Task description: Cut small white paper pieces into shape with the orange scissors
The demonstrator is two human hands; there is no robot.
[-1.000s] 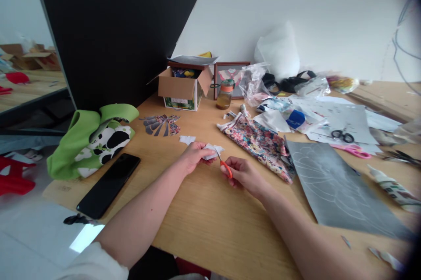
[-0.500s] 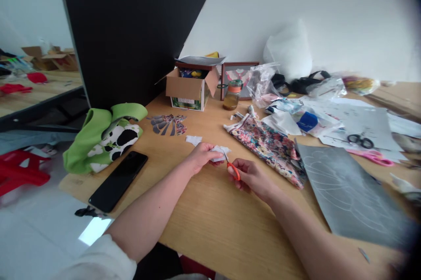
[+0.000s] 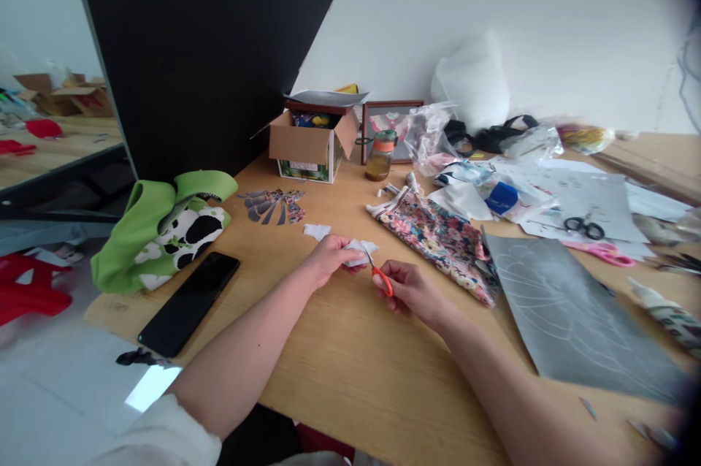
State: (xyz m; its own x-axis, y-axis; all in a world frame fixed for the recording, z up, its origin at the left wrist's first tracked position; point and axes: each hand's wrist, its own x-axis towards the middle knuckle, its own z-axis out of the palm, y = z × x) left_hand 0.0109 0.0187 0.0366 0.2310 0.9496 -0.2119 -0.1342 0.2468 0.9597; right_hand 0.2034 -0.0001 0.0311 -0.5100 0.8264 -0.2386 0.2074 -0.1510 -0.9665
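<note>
a folded floral cloth (image 3: 435, 243) lies on the wooden table (image 3: 350, 393). just to its near left, the left hand (image 3: 330, 261) pinches a small white piece (image 3: 355, 254) between thumb and fingers; whether the piece is paper or fabric i cannot tell. the right hand (image 3: 406, 288), close by the near-left edge of the floral cloth, is curled round the orange handles of a small pair of scissors (image 3: 382, 280), whose blades point up at the white piece; whether they bite into it is too small to make out. left of the floral cloth lies another white scrap (image 3: 317, 231), and farther left a fan of patterned strips (image 3: 274, 207). well to its left are a black phone (image 3: 189, 303) and a green bag (image 3: 136, 221). just right of the floral cloth spreads a grey sheet (image 3: 575, 312) with pale drawn lines; beyond that sheet, also to the cloth's right, lie pink-handled scissors (image 3: 609, 255). behind the floral cloth, to the left, stands a lidded jar (image 3: 380, 159).
</note>
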